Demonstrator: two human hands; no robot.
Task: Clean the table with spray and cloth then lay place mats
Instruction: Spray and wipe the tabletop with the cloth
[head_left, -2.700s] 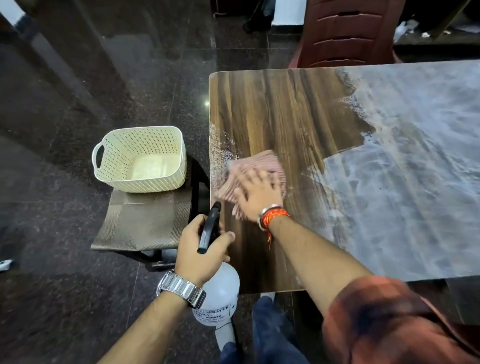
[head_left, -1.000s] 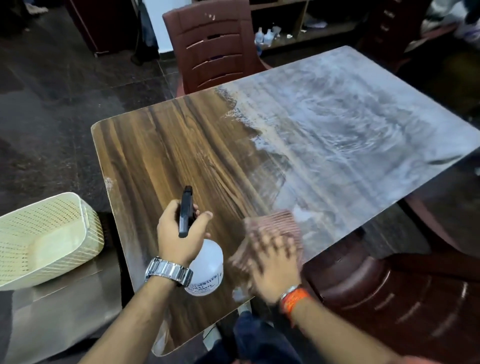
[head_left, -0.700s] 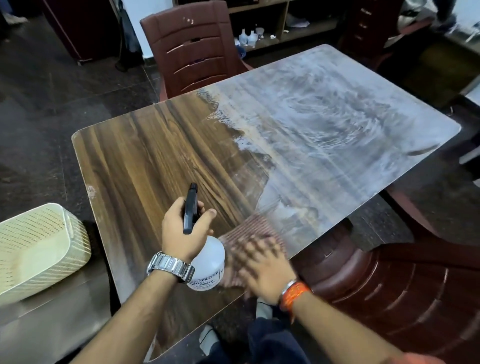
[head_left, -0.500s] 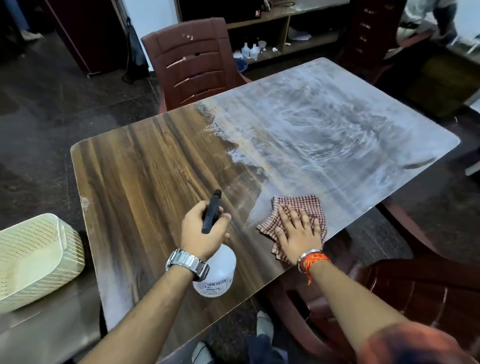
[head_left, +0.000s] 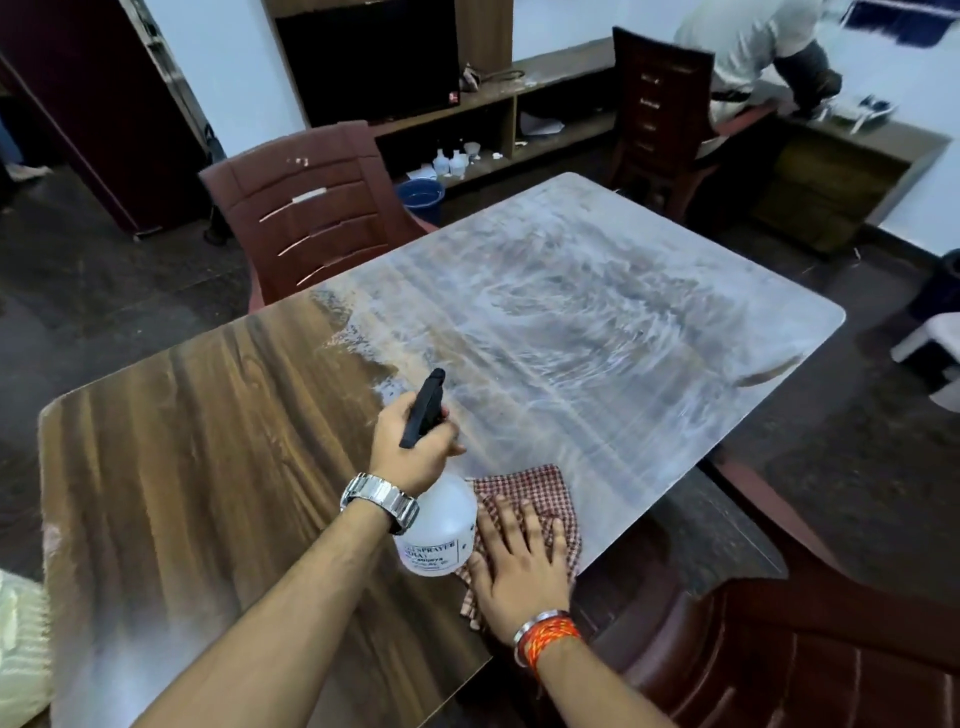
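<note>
- Your left hand (head_left: 410, 452) is clenched around the neck of the white plastic spray bottle with a black trigger (head_left: 436, 525), held above the wooden table (head_left: 208, 467).
- Your right hand (head_left: 519, 566) lies flat, fingers spread, pressing the red-and-white checked cloth (head_left: 540, 493) onto the table's near edge, beside the bottle.
- White film covers the table's far half.

Left hand (head_left: 410, 452) grips spray bottle (head_left: 436, 525); right hand (head_left: 519, 566) flattens cloth (head_left: 540, 488).
</note>
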